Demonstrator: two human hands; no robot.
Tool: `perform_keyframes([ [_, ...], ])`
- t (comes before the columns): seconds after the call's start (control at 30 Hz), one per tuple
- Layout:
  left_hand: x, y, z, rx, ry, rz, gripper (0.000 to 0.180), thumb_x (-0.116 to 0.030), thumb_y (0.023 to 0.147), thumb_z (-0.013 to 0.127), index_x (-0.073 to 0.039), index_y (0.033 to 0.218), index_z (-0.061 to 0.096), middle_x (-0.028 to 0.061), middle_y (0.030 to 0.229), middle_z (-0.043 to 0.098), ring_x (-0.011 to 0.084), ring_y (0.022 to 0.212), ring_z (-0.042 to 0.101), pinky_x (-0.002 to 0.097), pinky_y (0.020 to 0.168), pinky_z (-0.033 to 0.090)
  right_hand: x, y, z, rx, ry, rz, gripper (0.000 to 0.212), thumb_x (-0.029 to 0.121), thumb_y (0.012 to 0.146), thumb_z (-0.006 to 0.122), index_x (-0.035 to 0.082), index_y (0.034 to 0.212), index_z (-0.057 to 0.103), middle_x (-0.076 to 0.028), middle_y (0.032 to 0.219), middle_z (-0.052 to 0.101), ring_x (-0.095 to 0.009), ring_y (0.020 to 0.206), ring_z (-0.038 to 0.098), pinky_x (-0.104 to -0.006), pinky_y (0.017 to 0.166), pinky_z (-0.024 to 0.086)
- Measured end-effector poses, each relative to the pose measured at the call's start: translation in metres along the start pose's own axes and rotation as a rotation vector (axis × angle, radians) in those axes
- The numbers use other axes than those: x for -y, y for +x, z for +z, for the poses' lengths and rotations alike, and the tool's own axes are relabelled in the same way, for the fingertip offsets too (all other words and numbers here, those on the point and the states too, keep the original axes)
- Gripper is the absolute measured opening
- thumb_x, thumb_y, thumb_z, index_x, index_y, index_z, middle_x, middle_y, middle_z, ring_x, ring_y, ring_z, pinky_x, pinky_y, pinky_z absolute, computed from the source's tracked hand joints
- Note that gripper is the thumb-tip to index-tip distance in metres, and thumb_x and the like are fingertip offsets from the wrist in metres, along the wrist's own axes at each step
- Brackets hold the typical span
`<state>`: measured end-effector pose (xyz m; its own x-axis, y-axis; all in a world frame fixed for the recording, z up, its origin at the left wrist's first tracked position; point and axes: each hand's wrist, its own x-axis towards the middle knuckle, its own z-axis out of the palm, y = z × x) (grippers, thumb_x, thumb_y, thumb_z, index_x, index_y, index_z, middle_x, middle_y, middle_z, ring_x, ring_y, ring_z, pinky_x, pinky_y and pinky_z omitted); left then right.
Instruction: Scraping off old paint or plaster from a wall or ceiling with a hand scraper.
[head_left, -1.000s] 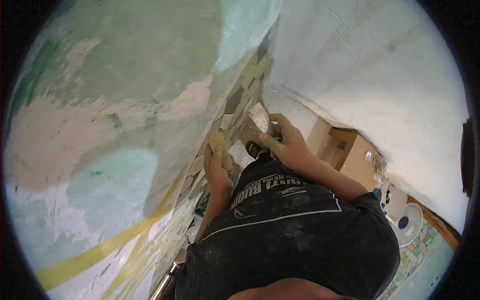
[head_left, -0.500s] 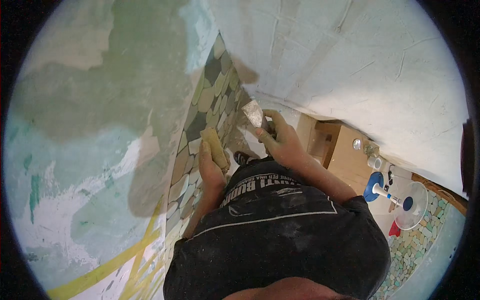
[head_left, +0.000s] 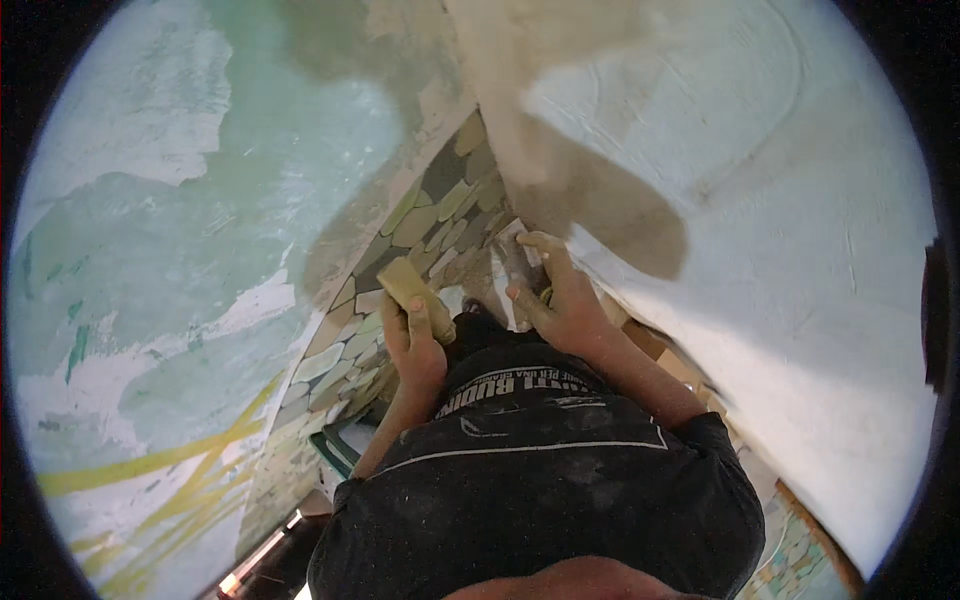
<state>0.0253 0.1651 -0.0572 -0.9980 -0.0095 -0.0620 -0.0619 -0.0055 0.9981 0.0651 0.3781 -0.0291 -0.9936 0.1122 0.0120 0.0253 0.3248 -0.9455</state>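
Note:
My left hand is closed around a yellowish, dusty block, which looks like a sanding sponge; its upper end sticks out past my fingers. To the right, my right hand grips a putty knife with its blade pointing up and away from me. The blade is smeared with pale material, and my fingers hide most of the handle. Both tools are held apart from each other in front of my body, near the corner where two walls meet.
A painted wall with patchy green and white coats rises on the left, above a band of stone mosaic tiles. Yellow tape strips cross its lower part. The pale right wall stands close to my right arm. Something dark-rimmed is beside my left forearm.
The view has turned toward the corner, and most of the cardboard and fan at right has gone out of sight. The block tilts further left, and the putty knife sits slightly lower.

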Motion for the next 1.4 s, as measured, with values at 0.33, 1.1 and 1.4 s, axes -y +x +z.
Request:
perform_keyframes([
  [0.33, -0.022, 0.041, -0.047, -0.243, 0.314, 0.466, 0.042, -0.022, 0.095, 0.059, 0.003, 0.125, 0.043, 0.0116, 0.106, 0.055, 0.0178, 0.095, 0.055, 0.0325, 0.086, 0.045, -0.034, 0.077, 0.028, -0.183, -0.195, -0.243, 0.051, 0.016, 0.090, 0.063, 0.006, 0.135, 0.041, -0.023, 0.132, 0.050, -0.039, 0.107, 0.059, -0.0420, 0.088, 0.048],
  [1.1, -0.100, 0.128, -0.038, -0.625, 1.094, 1.272, 0.049, -0.012, 0.094, 0.057, -0.014, 0.140, 0.038, 0.0213, 0.121, 0.040, 0.0339, 0.108, 0.052, 0.0439, 0.086, 0.053, 0.013, 0.218, -0.001, -0.374, -0.071, -0.605, 0.039, 0.014, 0.092, 0.059, -0.002, 0.128, 0.054, -0.022, 0.124, 0.060, -0.035, 0.112, 0.060, -0.0399, 0.095, 0.046],
  [1.4, -0.094, 0.145, -0.043, -0.799, 1.359, 1.213, 0.054, -0.024, 0.098, 0.033, -0.001, 0.148, 0.029, 0.0337, 0.152, 0.012, 0.0462, 0.143, 0.012, 0.0594, 0.113, 0.005, 0.006, 0.237, -0.012, -0.380, -0.202, -0.559, 0.041, 0.012, 0.091, 0.058, 0.000, 0.130, 0.054, -0.020, 0.120, 0.063, -0.034, 0.102, 0.064, -0.0389, 0.090, 0.049],
])
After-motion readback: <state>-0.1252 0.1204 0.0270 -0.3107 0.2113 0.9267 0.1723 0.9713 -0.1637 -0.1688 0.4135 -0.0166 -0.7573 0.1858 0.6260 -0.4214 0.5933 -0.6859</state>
